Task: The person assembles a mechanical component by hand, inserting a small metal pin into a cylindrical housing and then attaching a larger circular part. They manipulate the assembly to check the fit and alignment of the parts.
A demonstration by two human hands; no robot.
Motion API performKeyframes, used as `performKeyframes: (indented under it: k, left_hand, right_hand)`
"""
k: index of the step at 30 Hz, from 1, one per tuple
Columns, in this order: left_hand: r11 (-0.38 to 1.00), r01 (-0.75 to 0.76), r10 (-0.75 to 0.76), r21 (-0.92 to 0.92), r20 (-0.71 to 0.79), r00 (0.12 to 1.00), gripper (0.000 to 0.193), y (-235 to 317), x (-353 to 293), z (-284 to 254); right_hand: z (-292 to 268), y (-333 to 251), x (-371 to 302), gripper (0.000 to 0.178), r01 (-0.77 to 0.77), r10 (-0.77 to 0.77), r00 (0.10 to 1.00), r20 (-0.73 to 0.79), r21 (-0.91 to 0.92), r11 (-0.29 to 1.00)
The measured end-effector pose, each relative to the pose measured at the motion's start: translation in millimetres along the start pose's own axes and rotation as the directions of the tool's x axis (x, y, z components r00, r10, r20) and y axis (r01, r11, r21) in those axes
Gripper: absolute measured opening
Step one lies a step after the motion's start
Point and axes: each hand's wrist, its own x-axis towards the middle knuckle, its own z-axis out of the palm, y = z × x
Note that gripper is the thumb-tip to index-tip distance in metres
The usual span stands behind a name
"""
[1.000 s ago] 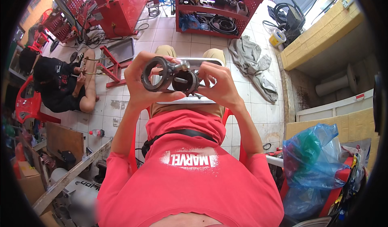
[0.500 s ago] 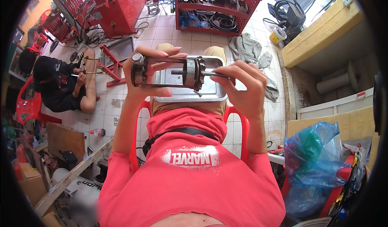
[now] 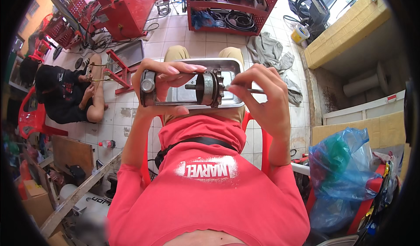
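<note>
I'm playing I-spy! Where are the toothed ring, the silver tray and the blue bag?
Toothed ring [image 3: 217, 88]: head view, its dark metal side.
Silver tray [image 3: 229, 98]: head view, bare inside bottom.
Blue bag [image 3: 343, 182]: head view, its crinkled middle.

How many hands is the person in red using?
2: the left hand holds the metal part, and the right hand pinches the rod. Neither is fully hidden.

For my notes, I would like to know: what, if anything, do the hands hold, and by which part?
The left hand grips the metal assembly by its long sides; the right hand pinches a thin rod beside the toothed ring.
</note>
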Motion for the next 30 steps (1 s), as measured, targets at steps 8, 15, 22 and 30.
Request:
performKeyframes:
  k: [8, 15, 22, 30]
  left_hand:
    - [0.996, -0.026, 0.024, -0.082, -0.026, 0.999, 0.073, 4, 5, 10]
    - [0.910, 0.229, -0.229, 0.346, -0.039, 0.973, 0.076, 14, 9, 5]
    - [0.903, -0.056, 0.043, 0.426, 0.042, 0.998, 0.069, 9, 7, 0]
    - [0.932, -0.041, 0.037, 0.359, 0.018, 0.999, 0.071, -2, 1, -6]
  right_hand:
    - [-5, -3, -12, 0.011, -0.187, 0.189, 0.975, 0.117, -0.027, 0.982]
    - [-15, -8, -5, 0.020, -0.014, -0.012, 0.994, -0.108, -0.238, 0.971]
    - [-7, -1, -4, 0.011, 0.052, -0.051, 0.999, 0.010, -0.231, 0.971]
    - [-6, -4, -4, 0.011, -0.024, 0.021, 1.000, -0.020, -0.130, 0.991]
